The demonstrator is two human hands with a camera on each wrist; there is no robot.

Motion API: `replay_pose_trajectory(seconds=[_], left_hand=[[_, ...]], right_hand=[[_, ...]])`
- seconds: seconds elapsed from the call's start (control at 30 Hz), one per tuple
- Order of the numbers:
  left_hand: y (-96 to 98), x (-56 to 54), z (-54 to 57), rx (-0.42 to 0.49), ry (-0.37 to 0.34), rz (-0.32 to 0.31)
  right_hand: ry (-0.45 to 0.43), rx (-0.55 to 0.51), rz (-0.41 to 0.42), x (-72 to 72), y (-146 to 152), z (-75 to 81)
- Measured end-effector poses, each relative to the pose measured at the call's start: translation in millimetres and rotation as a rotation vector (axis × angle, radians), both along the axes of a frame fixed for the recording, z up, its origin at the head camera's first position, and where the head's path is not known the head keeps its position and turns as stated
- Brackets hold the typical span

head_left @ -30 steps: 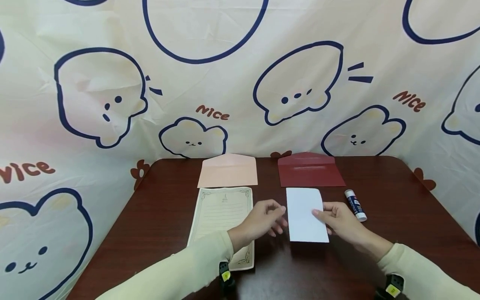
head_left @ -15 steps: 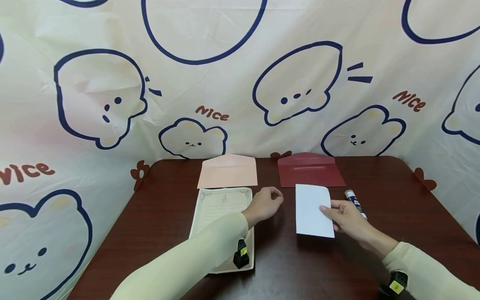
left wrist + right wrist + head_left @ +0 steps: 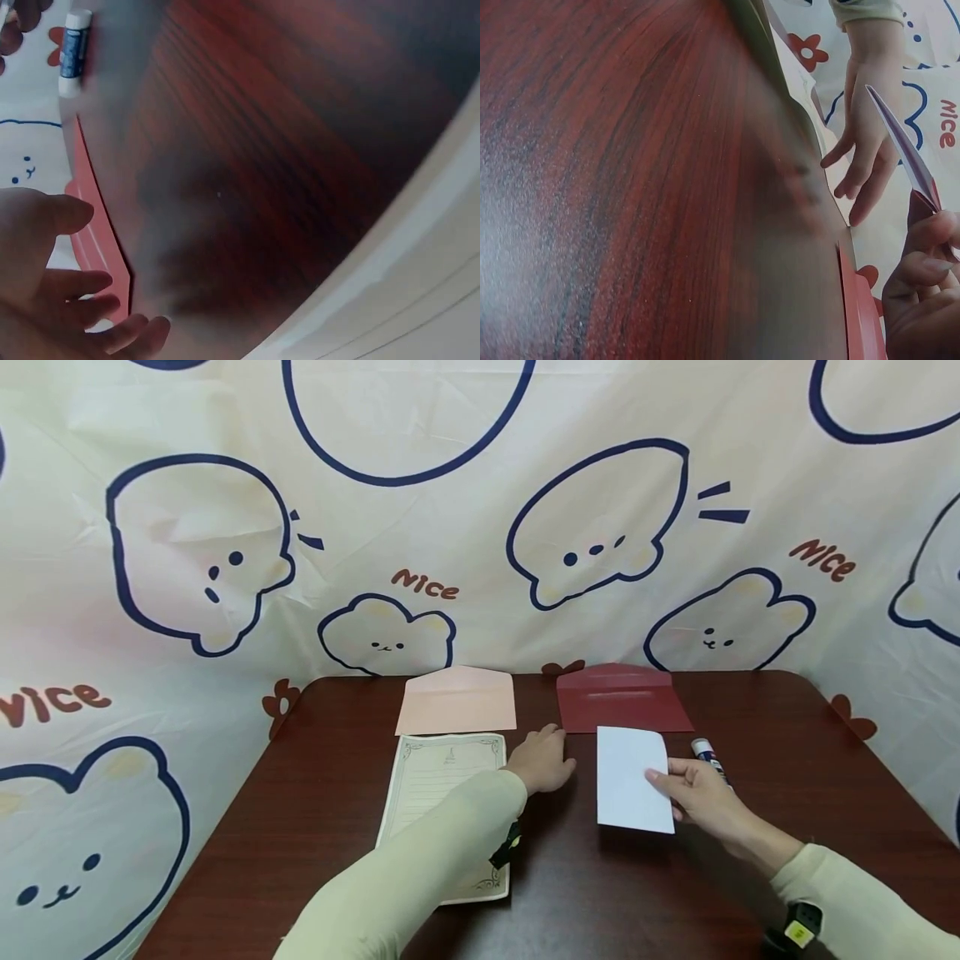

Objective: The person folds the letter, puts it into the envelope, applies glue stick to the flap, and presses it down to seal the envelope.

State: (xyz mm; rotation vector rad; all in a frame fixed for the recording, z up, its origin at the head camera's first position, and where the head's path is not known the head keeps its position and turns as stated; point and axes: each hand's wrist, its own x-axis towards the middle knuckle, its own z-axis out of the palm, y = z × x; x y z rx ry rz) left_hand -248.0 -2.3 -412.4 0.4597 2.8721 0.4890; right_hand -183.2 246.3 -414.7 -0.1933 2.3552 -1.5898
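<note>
My right hand [image 3: 701, 793] pinches a folded white sheet of paper [image 3: 633, 781] at its right edge, thumb on top, and holds it above the table. From the side, in the right wrist view, the folded paper [image 3: 909, 150] looks thin and layered. My left hand [image 3: 542, 760] is over the table between the lined letter sheet and the red envelope [image 3: 622, 703], with nothing in its grasp. The left wrist view shows the left hand's fingers [image 3: 90, 281] spread and slightly bent. Part of the lined letter sheet [image 3: 427, 777] is hidden under the left sleeve.
A pink envelope [image 3: 457, 706] lies at the back, left of the red one. Behind the right hand lies a glue stick [image 3: 708, 756], partly covered by it. A patterned cloth [image 3: 480, 527] hangs behind the dark wooden table [image 3: 600, 902].
My left hand has moved away from the paper's left edge, forward toward the envelopes. The right hand has carried the folded paper a little to the right and farther from me.
</note>
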Motion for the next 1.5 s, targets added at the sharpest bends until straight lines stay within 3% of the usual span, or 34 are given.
replay_pose_trajectory(seconds=[0.47, 0.67, 0.8, 1.1, 1.23, 1.33, 1.5], left_hand=[[16.4, -16.6, -2.0, -0.201, -0.012, -0.089], [13.2, -15.4, -0.8, -0.272, -0.028, -0.135], [6.8, -13.8, 1.2, -0.279, -0.026, -0.126], [-8.4, -9.0, 1.4, -0.351, 0.052, -0.156], [-10.1, -11.0, -0.7, -0.306, 0.133, -0.14], [-8.7, -12.8, -2.3, -0.268, 0.188, -0.09], [-3.3, -15.7, -5.6, -0.248, 0.194, -0.012]], right_hand=[[-0.008, 0.006, -0.007, -1.6, 0, -1.2], [-0.001, 0.006, 0.004, -1.0, -1, -0.9], [0.015, 0.003, 0.018, -0.1, 0, -0.4], [0.01, -0.005, 0.019, 0.1, -1, 1.9], [0.013, -0.004, 0.013, 0.0, -1, 2.6], [0.009, -0.013, 0.007, 0.0, -1, 2.4], [0.015, -0.016, 0.013, -0.6, -2, 0.7]])
